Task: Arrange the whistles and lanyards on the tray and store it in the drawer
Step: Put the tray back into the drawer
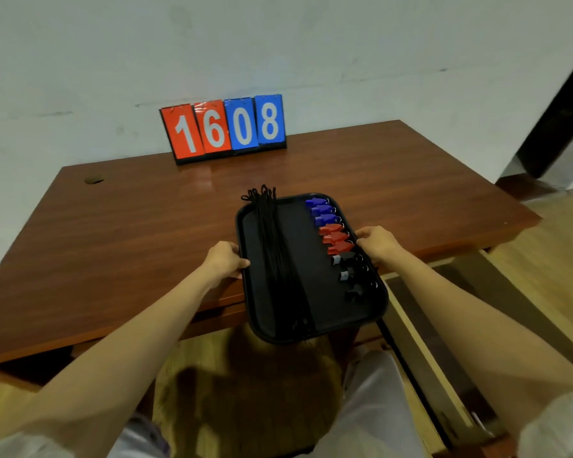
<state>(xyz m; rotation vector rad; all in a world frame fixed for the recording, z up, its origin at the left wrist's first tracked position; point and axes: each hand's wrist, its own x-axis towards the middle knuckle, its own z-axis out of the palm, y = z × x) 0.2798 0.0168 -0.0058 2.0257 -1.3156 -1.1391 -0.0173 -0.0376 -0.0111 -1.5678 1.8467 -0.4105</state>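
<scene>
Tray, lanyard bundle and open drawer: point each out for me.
tray (315,279): head view, bare floor between cords and whistles.
lanyard bundle (277,252): head view, middle of the black cords.
open drawer (420,328): head view, dark inside, right of the tray.

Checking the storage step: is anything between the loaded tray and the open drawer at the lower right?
Nothing visible. Left hand and right hand hold the tray by its sides, half off the desk edge; the open drawer beside it looks unobstructed.

The flip scoreboard (224,128) at the back of the desk (113,226) reads 16 on red cards, 08 on blue.
</scene>
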